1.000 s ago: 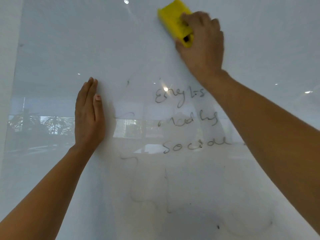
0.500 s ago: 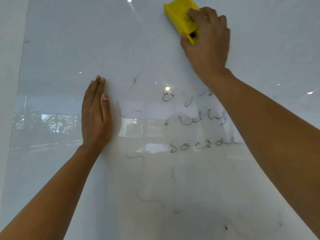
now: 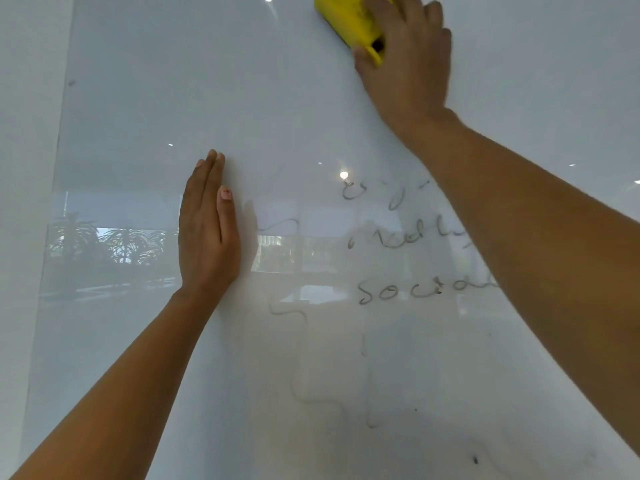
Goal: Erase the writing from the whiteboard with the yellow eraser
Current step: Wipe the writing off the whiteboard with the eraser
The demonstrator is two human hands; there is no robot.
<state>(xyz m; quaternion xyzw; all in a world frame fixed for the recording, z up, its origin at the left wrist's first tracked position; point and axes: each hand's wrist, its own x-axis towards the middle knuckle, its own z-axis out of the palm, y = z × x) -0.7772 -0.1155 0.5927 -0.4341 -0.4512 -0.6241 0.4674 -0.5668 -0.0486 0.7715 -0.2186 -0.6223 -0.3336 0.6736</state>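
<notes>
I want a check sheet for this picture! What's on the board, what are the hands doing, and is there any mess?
Surface: whiteboard, glossy, with reflections of trees and lights.
Job's things: yellow eraser pressed on the board near the top edge; faint writing left lower down, the top word partly wiped.
Clutter: nothing seen.
Grippers: right hand holds the eraser; left hand lies flat on the board, fingers together.
Cables: nothing seen.
Surroundings: pale wall left of the board.
</notes>
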